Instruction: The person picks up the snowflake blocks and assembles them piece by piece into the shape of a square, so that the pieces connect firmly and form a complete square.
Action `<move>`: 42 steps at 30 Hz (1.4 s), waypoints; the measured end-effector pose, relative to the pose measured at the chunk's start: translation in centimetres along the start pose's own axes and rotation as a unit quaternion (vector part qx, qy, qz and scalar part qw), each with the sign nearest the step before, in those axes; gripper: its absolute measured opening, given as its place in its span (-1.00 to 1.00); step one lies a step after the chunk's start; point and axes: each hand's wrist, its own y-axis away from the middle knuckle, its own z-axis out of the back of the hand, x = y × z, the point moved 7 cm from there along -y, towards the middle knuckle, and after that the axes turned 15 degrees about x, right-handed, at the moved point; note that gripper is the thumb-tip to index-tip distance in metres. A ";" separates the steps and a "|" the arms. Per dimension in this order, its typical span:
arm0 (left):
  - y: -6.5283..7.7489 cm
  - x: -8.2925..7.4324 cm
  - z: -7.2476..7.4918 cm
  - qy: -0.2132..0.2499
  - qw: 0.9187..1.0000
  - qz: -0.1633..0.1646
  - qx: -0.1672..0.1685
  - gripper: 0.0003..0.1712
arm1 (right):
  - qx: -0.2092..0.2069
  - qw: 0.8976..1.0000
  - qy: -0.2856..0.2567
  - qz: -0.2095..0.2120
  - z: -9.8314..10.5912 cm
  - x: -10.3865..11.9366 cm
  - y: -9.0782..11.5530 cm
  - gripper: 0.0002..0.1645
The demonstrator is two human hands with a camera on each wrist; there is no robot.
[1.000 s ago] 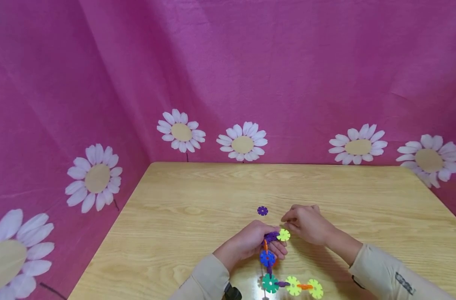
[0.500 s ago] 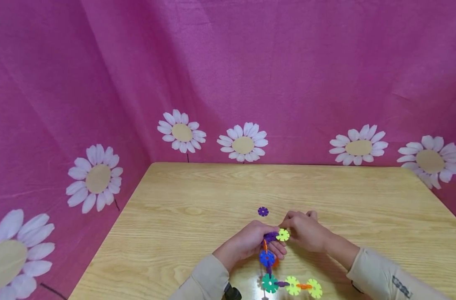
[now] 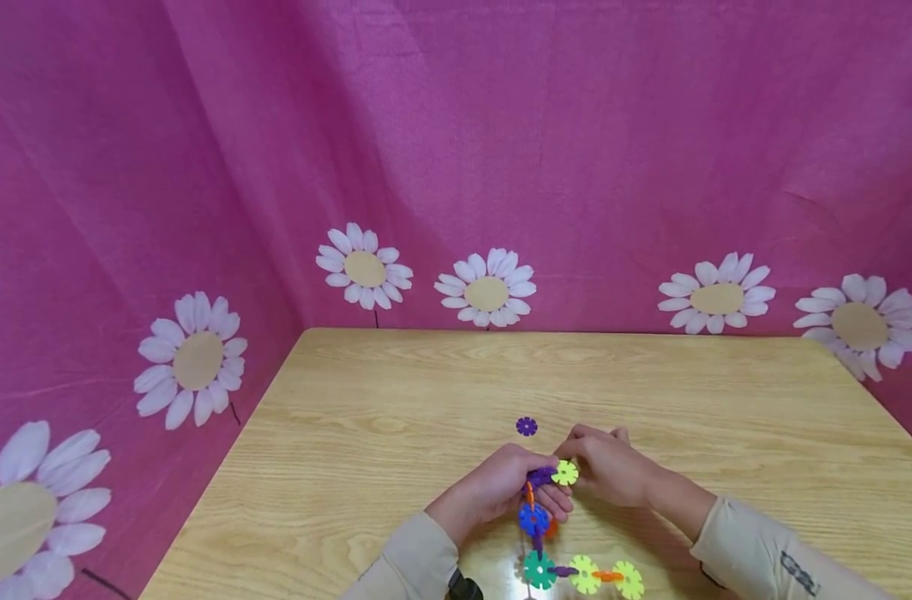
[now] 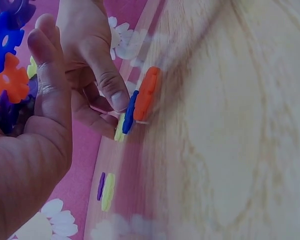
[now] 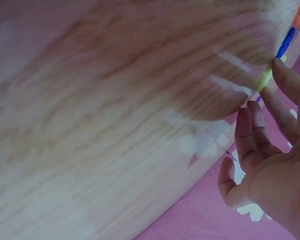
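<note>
My left hand (image 3: pixel 489 483) grips a chain of slotted plastic snowflake discs by a purple disc (image 3: pixel 542 476) near its upper end, beside a yellow disc (image 3: pixel 565 473). Below hang a blue disc (image 3: pixel 533 519), a green disc (image 3: pixel 540 570) and a side branch of yellow discs (image 3: pixel 585 575) with an orange link. My right hand (image 3: pixel 613 468) is low over the table, just right of the chain. In the right wrist view its thumb and index finger pinch a loose yellow disc (image 5: pixel 264 79). The head view hides that disc behind the hand.
Close to the right thumb, a blue disc (image 4: pixel 130 112) and an orange disc (image 4: pixel 146 94) lie on the wooden table (image 3: pixel 396 392). A lone purple disc (image 3: pixel 527 427) lies beyond the hands. Pink flowered cloth (image 3: pixel 591 167) surrounds the table's far and left sides.
My right hand has come down and slightly toward me, its fingertips now close behind the chain's upper yellow disc. The left hand and the chain have stayed almost still.
</note>
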 end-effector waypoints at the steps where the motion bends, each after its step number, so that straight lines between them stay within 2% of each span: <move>1: 0.0 0.0 0.0 0.001 1.000 0.000 0.001 -0.49 | -0.001 1.000 -0.002 0.002 0.0 0.0 0.0 -0.70; 8: 0.0 0.1 -0.1 -0.002 1.000 0.001 0.001 -0.48 | -0.021 0.998 -0.039 0.050 0.0 -0.2 0.1 -0.73; 12: 0.0 0.2 0.1 -0.006 1.000 0.003 -0.008 -0.46 | -0.027 0.996 -0.066 0.058 0.0 -0.5 0.4 -0.73; 17: 0.0 0.4 0.3 0.004 1.000 0.000 -0.008 -0.45 | -0.035 0.995 -0.060 0.075 0.5 -0.1 1.1 -0.74; 25: 0.0 0.3 0.1 0.004 1.000 0.001 -0.003 -0.42 | -0.039 0.991 -0.109 0.070 1.3 0.1 2.2 -0.85; 33: 0.2 -0.1 0.1 -0.002 1.000 -0.004 -0.011 -0.40 | -0.072 0.986 -0.133 0.063 2.2 0.1 2.9 -0.90; 37: 0.2 0.0 0.3 -0.005 1.000 -0.007 -0.019 -0.41 | -0.088 0.980 -0.164 0.071 2.5 0.2 3.6 -0.93; 40: 0.2 0.0 0.4 -0.005 1.000 -0.008 -0.019 -0.42 | -0.084 0.969 -0.220 0.073 2.4 0.1 3.9 -0.96; 42: 0.1 0.0 0.4 -0.006 1.000 -0.011 -0.019 -0.44 | -0.077 0.959 -0.263 0.073 2.2 -0.1 4.1 -0.92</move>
